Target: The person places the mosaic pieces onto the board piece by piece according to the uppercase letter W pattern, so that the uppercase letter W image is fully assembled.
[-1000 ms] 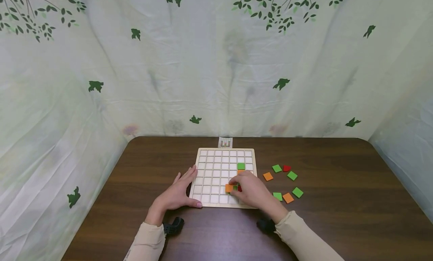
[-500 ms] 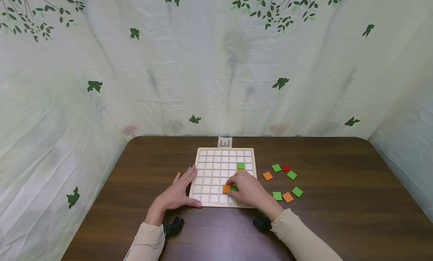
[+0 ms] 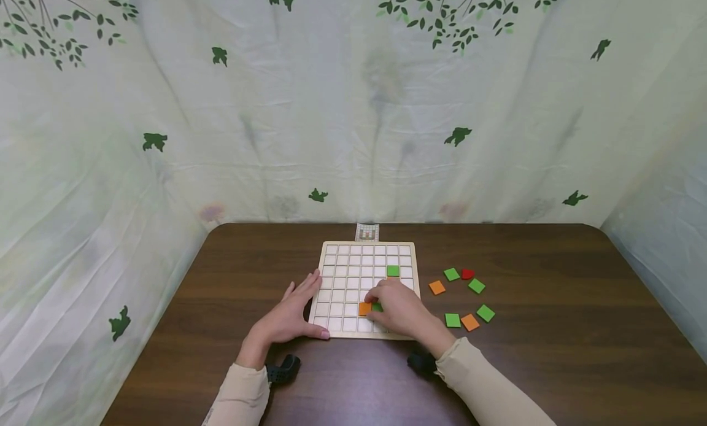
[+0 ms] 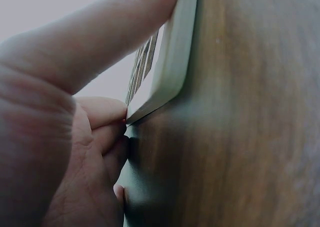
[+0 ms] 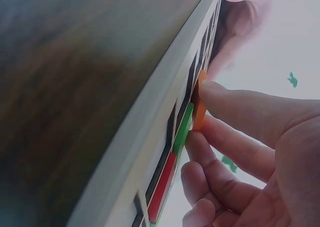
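Note:
The pale grid board (image 3: 336, 278) lies on the table. My left hand (image 3: 288, 312) rests at its left edge, fingers spread along the side and thumb at the front corner; the left wrist view shows the thumb on the rim (image 4: 175, 62). Between thumb and fingers, my right hand (image 3: 402, 309) pinches an orange tile (image 3: 364, 309) over the lower middle of the board. In the right wrist view the orange tile (image 5: 199, 102) stands slightly above a green tile (image 5: 183, 129), with a red tile (image 5: 162, 187) beside that. Another green tile (image 3: 393, 271) sits higher on the board.
Loose tiles lie right of the board: green (image 3: 485, 313), orange (image 3: 470, 322) and red (image 3: 467, 274) among several. A small printed card (image 3: 367, 232) lies behind the board. A patterned cloth (image 3: 353, 107) hangs behind the table.
My right hand has moved a little to the left over the board with the orange tile. My left hand has stayed at the board's edge.

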### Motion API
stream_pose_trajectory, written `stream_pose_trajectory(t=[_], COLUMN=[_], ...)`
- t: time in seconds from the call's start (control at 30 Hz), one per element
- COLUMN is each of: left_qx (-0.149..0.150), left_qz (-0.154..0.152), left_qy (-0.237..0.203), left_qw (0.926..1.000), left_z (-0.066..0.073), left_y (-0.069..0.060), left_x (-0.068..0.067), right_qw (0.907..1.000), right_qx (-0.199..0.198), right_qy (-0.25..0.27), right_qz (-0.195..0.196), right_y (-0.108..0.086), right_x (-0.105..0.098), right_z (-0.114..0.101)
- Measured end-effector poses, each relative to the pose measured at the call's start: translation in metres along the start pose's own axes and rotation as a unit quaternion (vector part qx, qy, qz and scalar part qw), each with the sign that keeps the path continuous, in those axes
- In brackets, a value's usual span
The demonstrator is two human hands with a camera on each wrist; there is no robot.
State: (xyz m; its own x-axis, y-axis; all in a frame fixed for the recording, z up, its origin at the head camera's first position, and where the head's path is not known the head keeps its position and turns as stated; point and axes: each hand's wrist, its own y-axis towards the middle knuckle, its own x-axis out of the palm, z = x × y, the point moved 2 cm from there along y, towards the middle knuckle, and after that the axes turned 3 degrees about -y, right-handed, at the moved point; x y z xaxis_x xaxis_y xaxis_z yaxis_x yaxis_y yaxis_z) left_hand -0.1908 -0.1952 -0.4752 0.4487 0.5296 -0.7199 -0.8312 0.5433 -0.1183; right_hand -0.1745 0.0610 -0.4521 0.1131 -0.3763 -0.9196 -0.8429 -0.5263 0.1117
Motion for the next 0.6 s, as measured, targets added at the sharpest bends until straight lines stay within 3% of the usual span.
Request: stream_pose_trajectory(t=[0.43,0.6], left_qx=[0.0,0.001], left_qz=[0.0,-0.002], left_qy=[-0.003,-0.003], left_qw=[1.0,1.0], left_z=[0.001,0.0], left_y=[-0.001,0.0], left_x=[-0.001,0.0], right_qw=[1.0,0.9994], right_qx=[0.0,0.016], right_qy=[0.0,0.029], right_qz=[0.001,0.014], right_y=[0.001,-0.005], right_x=[0.001,-0.005], right_z=[0.002,0.01])
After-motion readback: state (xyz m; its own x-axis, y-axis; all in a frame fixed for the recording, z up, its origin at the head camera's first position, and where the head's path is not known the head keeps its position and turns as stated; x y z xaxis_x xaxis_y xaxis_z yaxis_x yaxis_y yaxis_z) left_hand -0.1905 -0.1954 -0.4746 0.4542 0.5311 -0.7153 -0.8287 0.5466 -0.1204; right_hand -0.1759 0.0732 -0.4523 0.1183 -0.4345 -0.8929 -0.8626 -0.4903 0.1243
